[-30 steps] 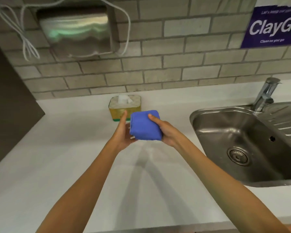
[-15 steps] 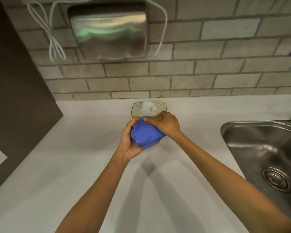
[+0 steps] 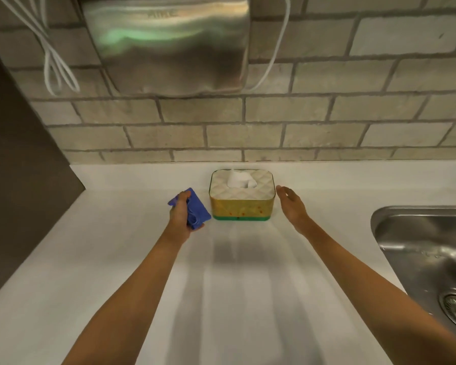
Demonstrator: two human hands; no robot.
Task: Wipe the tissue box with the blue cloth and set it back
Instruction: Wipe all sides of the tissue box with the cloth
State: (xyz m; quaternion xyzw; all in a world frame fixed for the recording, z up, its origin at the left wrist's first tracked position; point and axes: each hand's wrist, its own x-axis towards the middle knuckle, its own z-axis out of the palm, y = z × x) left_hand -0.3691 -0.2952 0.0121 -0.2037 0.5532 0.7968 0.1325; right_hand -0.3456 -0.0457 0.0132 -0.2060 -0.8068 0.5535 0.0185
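A yellow tissue box (image 3: 241,198) with a quilted white lid is seen upright on the counter, a folded blue cloth (image 3: 198,210) held just beside it.

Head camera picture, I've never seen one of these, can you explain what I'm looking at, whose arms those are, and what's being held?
There is no machine here: a person wears a camera on their head, looking down at their own bare arms. The left hand is closed around a folded blue cloth. The right hand is open and empty, just right of the tissue box, not touching it. The box stands on a white counter near the brick wall, a tissue poking out. A steel sink sits to the right, and a shiny metal unit hangs on the wall above.
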